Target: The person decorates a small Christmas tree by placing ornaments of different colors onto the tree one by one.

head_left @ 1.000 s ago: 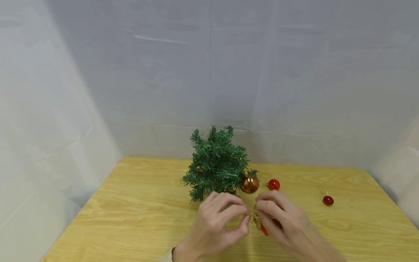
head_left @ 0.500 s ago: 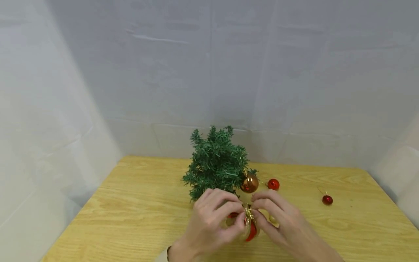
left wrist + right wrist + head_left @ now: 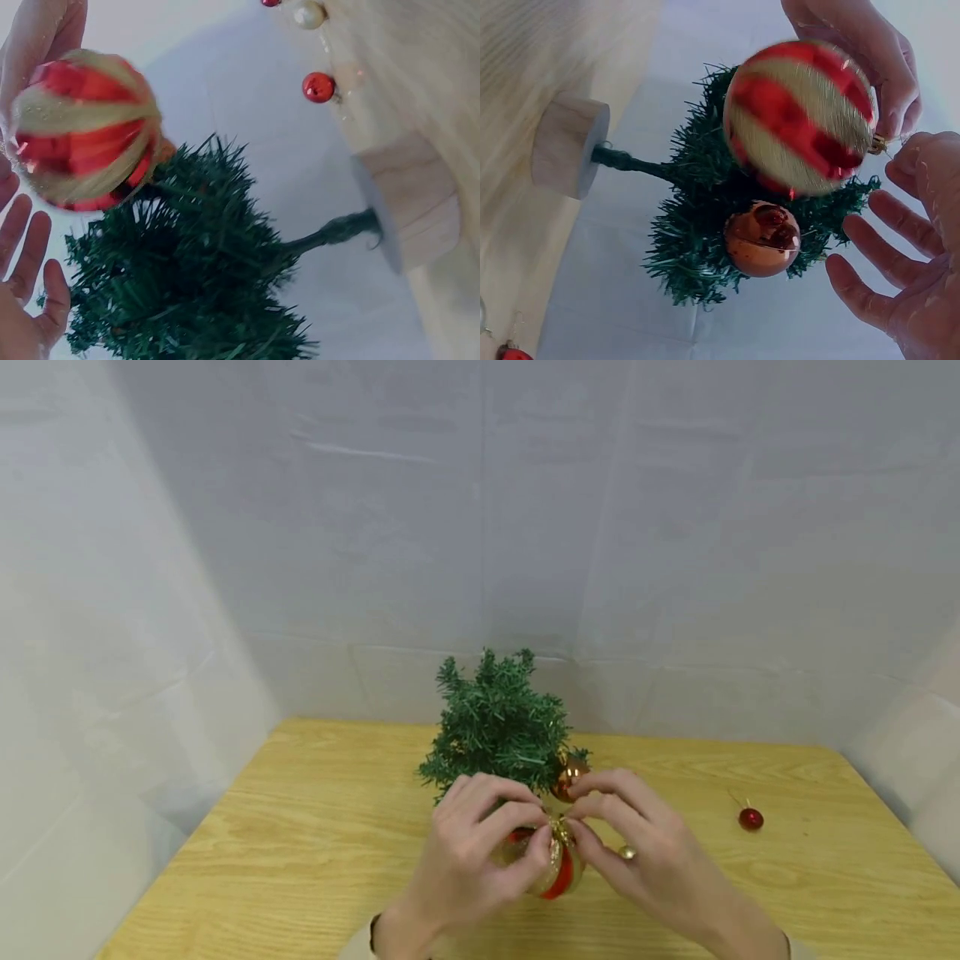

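Note:
A large red Christmas bauble (image 3: 801,116) with gold glitter stripes hangs between my two hands. My left hand (image 3: 476,852) pinches at its gold cap with thumb and fingertips. From the other side, my right hand (image 3: 648,852) pinches the thin loop above the cap, its other fingers spread in the right wrist view. The small green Christmas tree (image 3: 498,727) stands just beyond the bauble, on a round wooden base (image 3: 416,202). A shiny copper bauble (image 3: 763,238) hangs on the tree's right side, partly covered by my right fingers in the head view.
On the wooden table (image 3: 300,827), a small dark red bauble (image 3: 751,819) lies to the right. A pearly bauble (image 3: 308,13) and a red bauble (image 3: 319,87) lie nearer the tree. A pale sheet (image 3: 480,527) rises behind the table.
Both hands have moved left and slightly forward toward the tree, bringing the striped bauble along. The red bauble beside the tree is now hidden behind my right hand in the head view.

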Available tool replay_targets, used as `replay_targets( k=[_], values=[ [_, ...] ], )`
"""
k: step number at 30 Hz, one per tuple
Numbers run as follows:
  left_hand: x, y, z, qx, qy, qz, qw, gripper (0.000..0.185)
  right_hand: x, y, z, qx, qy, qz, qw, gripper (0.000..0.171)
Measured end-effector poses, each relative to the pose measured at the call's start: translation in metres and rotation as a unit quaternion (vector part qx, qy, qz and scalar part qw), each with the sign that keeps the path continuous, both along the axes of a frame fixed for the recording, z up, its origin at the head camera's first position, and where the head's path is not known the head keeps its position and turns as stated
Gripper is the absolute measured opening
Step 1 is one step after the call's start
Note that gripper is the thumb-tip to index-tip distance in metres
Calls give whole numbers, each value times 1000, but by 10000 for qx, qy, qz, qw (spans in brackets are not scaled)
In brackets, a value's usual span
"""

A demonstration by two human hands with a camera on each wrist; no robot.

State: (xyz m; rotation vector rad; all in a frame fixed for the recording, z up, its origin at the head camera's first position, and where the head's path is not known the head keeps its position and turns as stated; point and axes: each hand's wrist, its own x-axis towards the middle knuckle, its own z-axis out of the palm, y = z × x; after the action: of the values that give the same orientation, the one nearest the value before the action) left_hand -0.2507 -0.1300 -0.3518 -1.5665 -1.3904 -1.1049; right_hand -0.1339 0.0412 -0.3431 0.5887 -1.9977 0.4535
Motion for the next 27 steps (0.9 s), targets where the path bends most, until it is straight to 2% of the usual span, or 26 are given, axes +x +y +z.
replay_targets(
  k=[12,22,27],
  values=[
    [-8,-6,30,146,-54,203,9997,17,-13,-4,35,155,146,255,9994,22],
    [-21,-10,43,169,-80,201,9996,16,-29,-6,46,122,27,301,9995,21],
    [-24,-15,48,-32,-338,224,9992,17,-35,-7,51,-14,-211,249,9995,24]
  ],
)
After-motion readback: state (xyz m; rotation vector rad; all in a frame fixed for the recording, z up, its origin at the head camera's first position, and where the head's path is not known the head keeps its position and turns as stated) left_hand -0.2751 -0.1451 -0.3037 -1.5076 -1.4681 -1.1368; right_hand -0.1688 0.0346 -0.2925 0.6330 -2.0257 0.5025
